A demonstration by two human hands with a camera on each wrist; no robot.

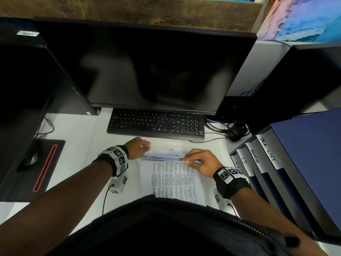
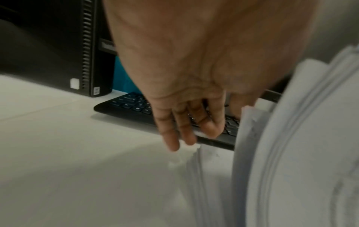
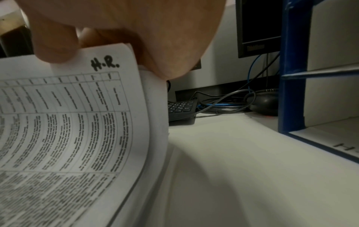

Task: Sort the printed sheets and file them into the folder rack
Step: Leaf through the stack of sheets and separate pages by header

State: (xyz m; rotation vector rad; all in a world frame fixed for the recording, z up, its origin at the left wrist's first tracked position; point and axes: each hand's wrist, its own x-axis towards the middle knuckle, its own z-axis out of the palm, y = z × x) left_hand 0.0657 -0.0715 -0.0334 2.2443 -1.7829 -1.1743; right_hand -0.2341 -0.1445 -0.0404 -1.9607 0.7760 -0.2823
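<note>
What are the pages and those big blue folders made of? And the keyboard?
Printed sheets: thin matte paper; they curl where the right hand lifts them. Blue folders: probably stiff board with a smooth covering and paper labels. Keyboard: matte black plastic, most likely.

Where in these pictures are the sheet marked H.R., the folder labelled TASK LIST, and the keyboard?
sheet marked H.R. (image 3: 81, 116), right wrist view, on the middle of its printed table.
folder labelled TASK LIST (image 1: 268, 151), head view, on its white spine label.
keyboard (image 1: 156, 124), head view, on the middle rows of keys.
</note>
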